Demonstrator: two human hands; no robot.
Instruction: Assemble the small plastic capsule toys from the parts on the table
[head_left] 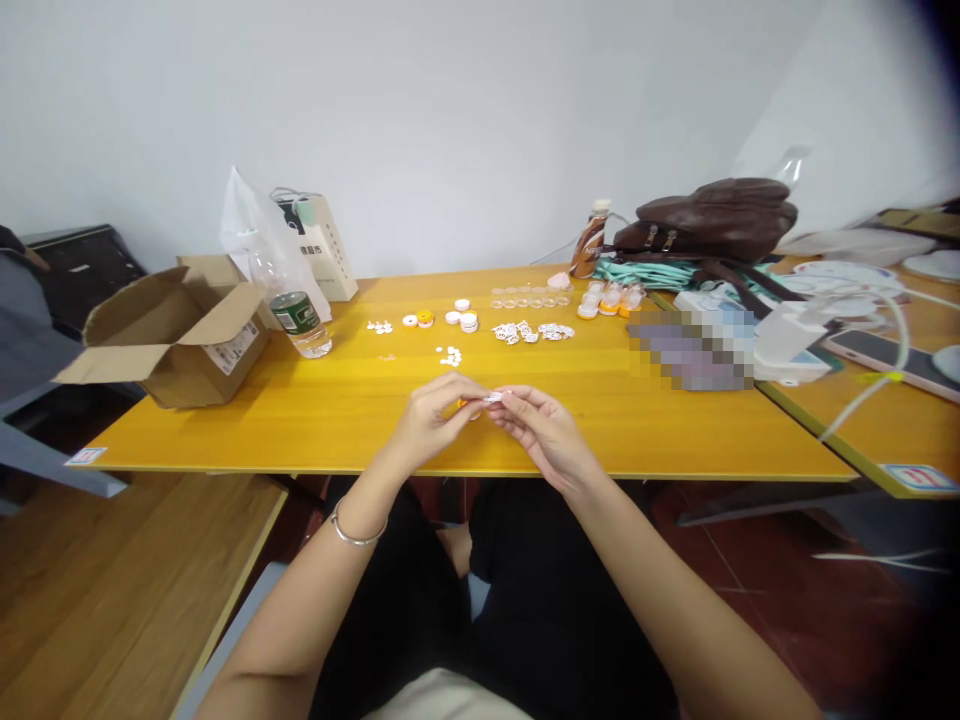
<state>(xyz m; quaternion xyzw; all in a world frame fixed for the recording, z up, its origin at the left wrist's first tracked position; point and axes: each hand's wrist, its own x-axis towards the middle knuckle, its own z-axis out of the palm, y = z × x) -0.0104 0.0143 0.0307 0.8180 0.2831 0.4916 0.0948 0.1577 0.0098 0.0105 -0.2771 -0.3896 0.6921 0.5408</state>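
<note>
1. Head view: one small white piece point(493, 398) is held in mid-air between both hands, over the near part of the yellow table point(300, 440), roughly centred.
2. Left hand point(442, 415): thumb and index finger are brought together, clamped on the left end of the piece; the other fingers are curled alongside.
3. Right hand point(544, 430): thumb and fingertips are pinched on the right end; the lower fingers are loosely bent, nothing else seen in them.
4. Something orange point(460, 403) is partly covered by the left fingers; whether it is held or resting on the table cannot be told.
5. Handling, judged: very light, likely stiff plastic, probably smooth and a bit slippery. Easily dropped if pinched off-centre. Thin parts, if any, could be snapped by hard squeezing; exact shape is too small to make out.
6. Grip, judged: best taken by opposite edges, fingertips only, light even pressure, middle left uncovered.
7. Beyond the hands: loose white bits point(451, 356), round white lids point(468, 322) and perforated white pieces point(514, 333) are laid out in groups, well apart from the fingers.
</note>
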